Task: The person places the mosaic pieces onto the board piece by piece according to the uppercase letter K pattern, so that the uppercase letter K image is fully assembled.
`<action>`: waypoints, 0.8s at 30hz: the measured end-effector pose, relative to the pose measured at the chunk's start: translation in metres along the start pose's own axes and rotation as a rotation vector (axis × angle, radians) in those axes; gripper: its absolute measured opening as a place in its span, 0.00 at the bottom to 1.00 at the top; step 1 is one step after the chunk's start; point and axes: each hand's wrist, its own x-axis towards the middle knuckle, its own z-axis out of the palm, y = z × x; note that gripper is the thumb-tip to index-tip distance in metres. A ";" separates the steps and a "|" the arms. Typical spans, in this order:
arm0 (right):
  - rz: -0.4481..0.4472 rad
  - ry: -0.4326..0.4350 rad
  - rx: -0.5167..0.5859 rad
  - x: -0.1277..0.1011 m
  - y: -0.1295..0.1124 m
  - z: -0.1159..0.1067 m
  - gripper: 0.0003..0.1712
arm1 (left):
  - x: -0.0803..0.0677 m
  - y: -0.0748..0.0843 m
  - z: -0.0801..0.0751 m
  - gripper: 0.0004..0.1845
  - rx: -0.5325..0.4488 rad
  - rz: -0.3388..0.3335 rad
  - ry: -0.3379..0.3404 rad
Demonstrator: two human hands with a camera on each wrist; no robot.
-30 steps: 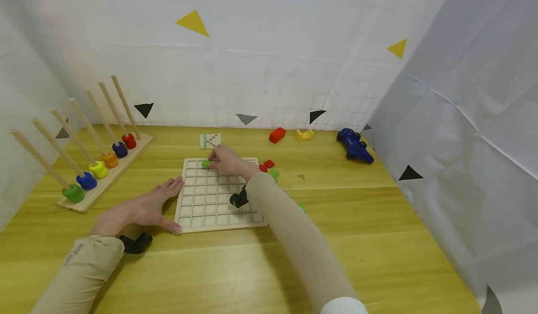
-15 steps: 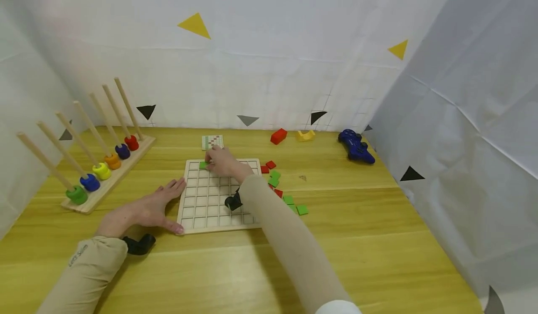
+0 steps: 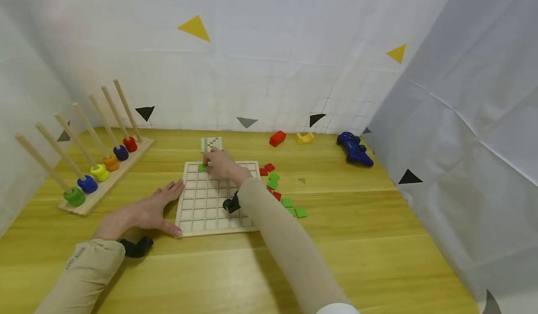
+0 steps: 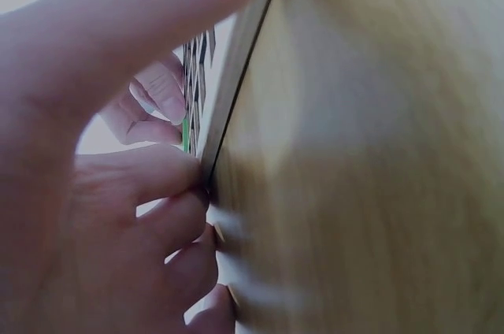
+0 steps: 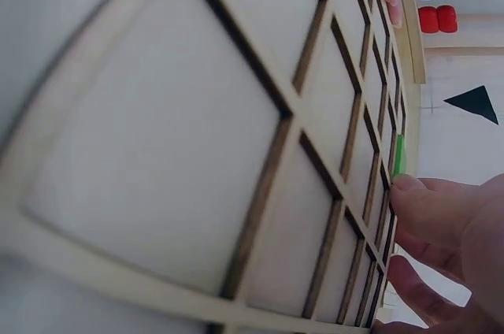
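Observation:
A pale wooden grid board [image 3: 199, 202] lies flat on the table. My left hand [image 3: 149, 211] rests at its left side, fingers spread, with the thumb at the near left corner and fingertips along the left edge. At the far row, the thumb and fingers of my right hand [image 3: 222, 165] pinch a small green square tile [image 3: 202, 167]. In the right wrist view the thumb tip sits at the end of the green tile [image 5: 399, 154], low against the grid. The right forearm hides part of the board's right side.
Loose green tiles [image 3: 300, 212] and red tiles [image 3: 270, 167] lie right of the board. Behind it is a pattern card [image 3: 211, 143]. A peg stand with coloured beads [image 3: 101, 173] stands left. A red block [image 3: 277, 139], yellow arch [image 3: 304, 138] and blue game controller [image 3: 354, 149] line the back.
My right hand has shifted slightly left with the green tile along the far row. More loose tiles show beside the right forearm. The left hand keeps its place on the board.

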 end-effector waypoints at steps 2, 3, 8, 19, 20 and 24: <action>0.005 0.002 0.016 0.000 0.000 0.000 0.09 | -0.001 0.000 0.000 0.71 0.003 0.002 0.001; 0.008 0.001 0.023 0.001 0.000 0.000 0.10 | -0.001 0.000 0.000 0.71 0.004 0.002 0.000; 0.006 0.013 0.058 0.002 0.002 0.002 0.11 | -0.001 0.000 -0.001 0.71 0.012 0.001 -0.003; 0.003 0.019 0.152 -0.007 0.006 -0.002 0.15 | 0.003 -0.002 0.002 0.71 0.007 0.016 -0.002; 0.003 0.023 0.149 -0.006 0.006 -0.002 0.15 | 0.003 -0.002 0.002 0.71 0.008 0.019 0.001; -0.017 0.028 0.156 -0.005 0.007 -0.001 0.16 | 0.001 -0.001 -0.001 0.71 0.013 0.023 0.008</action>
